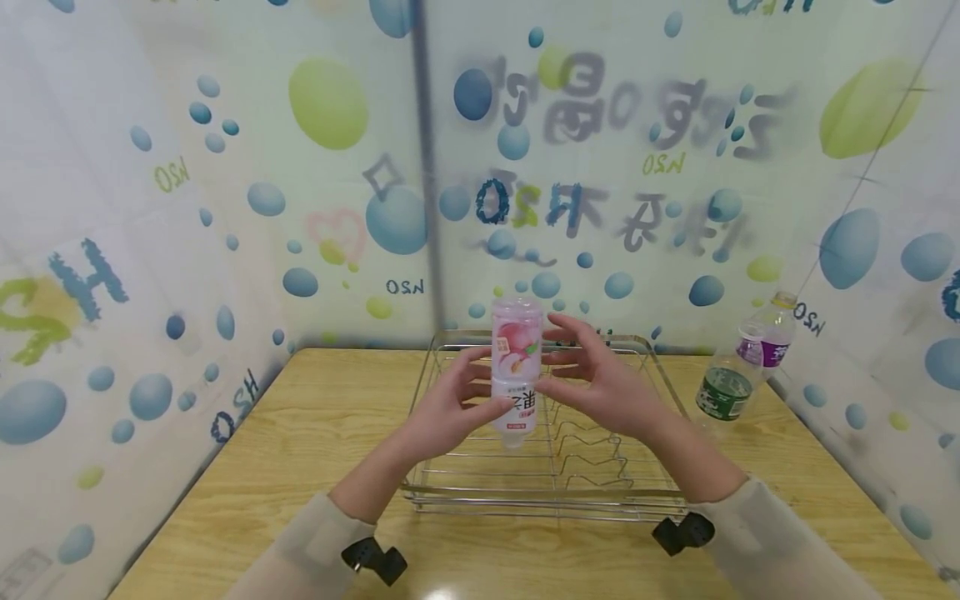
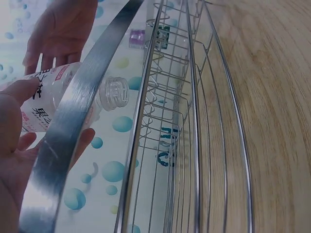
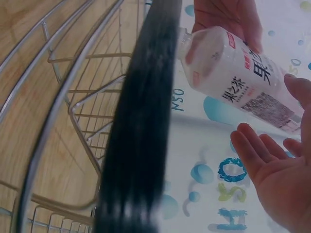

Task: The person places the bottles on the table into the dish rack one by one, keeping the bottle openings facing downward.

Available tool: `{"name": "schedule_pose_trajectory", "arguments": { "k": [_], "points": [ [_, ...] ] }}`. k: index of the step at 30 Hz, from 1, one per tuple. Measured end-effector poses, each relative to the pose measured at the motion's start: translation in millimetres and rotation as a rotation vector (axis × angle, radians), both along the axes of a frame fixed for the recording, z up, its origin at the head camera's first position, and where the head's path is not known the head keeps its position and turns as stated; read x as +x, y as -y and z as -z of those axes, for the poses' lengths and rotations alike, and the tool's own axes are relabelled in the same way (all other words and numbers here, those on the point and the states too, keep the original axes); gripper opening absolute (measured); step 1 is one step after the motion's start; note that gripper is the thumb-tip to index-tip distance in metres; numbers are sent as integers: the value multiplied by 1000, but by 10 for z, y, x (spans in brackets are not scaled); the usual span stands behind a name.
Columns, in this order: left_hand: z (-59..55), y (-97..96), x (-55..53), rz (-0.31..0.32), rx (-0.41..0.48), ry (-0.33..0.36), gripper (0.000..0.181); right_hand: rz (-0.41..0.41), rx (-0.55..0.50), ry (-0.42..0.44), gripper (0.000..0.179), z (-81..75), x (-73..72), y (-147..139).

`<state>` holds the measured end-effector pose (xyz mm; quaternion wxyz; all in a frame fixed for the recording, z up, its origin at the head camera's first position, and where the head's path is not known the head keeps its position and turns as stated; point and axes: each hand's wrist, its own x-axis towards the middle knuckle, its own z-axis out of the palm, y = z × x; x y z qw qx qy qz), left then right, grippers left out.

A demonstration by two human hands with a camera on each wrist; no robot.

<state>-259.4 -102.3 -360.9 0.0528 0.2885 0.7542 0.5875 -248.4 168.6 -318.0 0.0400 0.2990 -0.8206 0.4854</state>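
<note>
A clear plastic drink bottle [image 1: 517, 354] with a pink peach label is upside down above the wire rack [image 1: 480, 487], its neck pointing down. My left hand [image 1: 448, 410] holds it from the left, thumb across the front and fingers behind. On the other side, my right hand [image 1: 609, 385] has spread, loosely bent fingers; its thumb tip is by the label. In the right wrist view, that hand's palm [image 3: 279, 182] faces the bottle [image 3: 243, 77] without closing round it. The left wrist view shows the bare threaded neck [image 2: 115, 93], without a cap.
The metal rack stands on a wooden table [image 1: 300, 467], with wavy wire dividers [image 1: 592, 458] on its right half. Behind it at right, another plastic bottle [image 1: 765, 342] with a purple label stands close to one with a green label [image 1: 723, 393]. Patterned curtains [image 1: 345, 192] enclose the table.
</note>
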Motion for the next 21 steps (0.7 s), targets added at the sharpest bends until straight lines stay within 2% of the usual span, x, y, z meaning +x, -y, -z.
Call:
{"name": "schedule_pose_trajectory", "arguments": {
  "k": [5, 16, 21],
  "points": [
    [-24, -26, 9, 8, 10, -18, 75, -30, -7, 32, 87, 60, 2, 66],
    [-30, -28, 50, -27, -44, -36, 77, -21, -40, 104, 88, 104, 11, 131],
    [-23, -19, 54, -26, -42, -38, 78, -23, -55, 101, 88, 135, -2, 143]
  ]
}}
